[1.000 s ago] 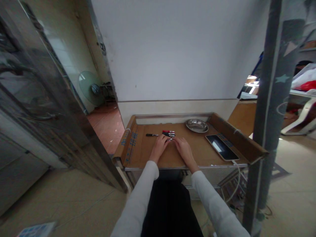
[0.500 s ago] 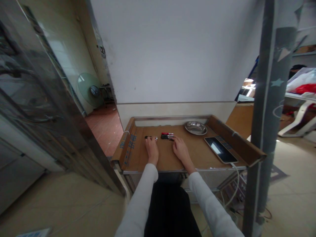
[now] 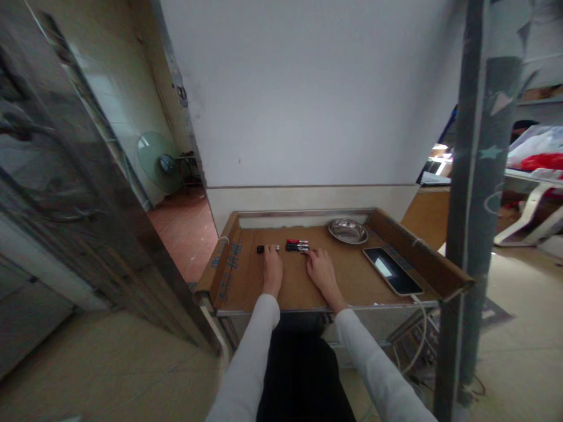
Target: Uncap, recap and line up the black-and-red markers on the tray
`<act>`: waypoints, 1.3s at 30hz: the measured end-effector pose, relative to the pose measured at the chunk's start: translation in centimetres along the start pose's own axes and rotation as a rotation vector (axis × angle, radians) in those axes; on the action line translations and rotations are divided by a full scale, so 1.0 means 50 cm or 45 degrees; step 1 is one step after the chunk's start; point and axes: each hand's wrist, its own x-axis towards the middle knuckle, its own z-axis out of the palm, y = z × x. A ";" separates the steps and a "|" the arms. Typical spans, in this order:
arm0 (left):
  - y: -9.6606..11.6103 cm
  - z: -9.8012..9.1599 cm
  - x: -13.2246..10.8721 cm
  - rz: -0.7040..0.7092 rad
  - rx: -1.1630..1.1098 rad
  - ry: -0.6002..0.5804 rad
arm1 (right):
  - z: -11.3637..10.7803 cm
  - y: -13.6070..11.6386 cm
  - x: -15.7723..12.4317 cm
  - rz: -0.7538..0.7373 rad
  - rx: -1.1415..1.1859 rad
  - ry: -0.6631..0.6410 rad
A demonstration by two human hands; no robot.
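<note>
On a cardboard-lined tray (image 3: 246, 287), my left hand (image 3: 272, 272) has its fingers closed over a small black-and-silver cylinder (image 3: 261, 249). The cylinder's black end sticks out to the left of the fingers and a bit of silver shows on the right. Just to its right lies a close row of similar small cylinders, a red one (image 3: 294, 241) at the back and dark ones (image 3: 292, 248) in front. My right hand (image 3: 322, 271) rests on the cardboard with fingers loosely extended, its fingertips at the right end of the front dark piece. Their exact kind is too small to tell.
A round metal dish (image 3: 347, 232) stands at the back right of the tray. In front of it lies a phone (image 3: 393, 271) with a white cable (image 3: 424, 328) hanging over the edge. Raised cardboard sides (image 3: 422, 255) border the tray, and a grey post (image 3: 470, 205) rises on the right.
My left hand has shifted slightly right along the black-and-silver cylinder, so more of its black end shows. My right hand stays beside the row. The view has tilted a little.
</note>
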 end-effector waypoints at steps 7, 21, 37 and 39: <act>0.023 -0.001 -0.006 0.205 0.201 -0.140 | 0.000 -0.003 0.007 0.087 -0.085 -0.040; 0.039 0.019 0.000 0.394 0.170 -0.355 | 0.010 -0.007 0.022 0.072 -0.151 -0.080; 0.026 0.021 0.003 0.456 0.009 -0.394 | 0.020 -0.001 0.026 -0.014 -0.042 -0.082; 0.022 0.024 0.005 0.482 -0.045 -0.409 | 0.021 0.000 0.027 -0.032 -0.010 -0.083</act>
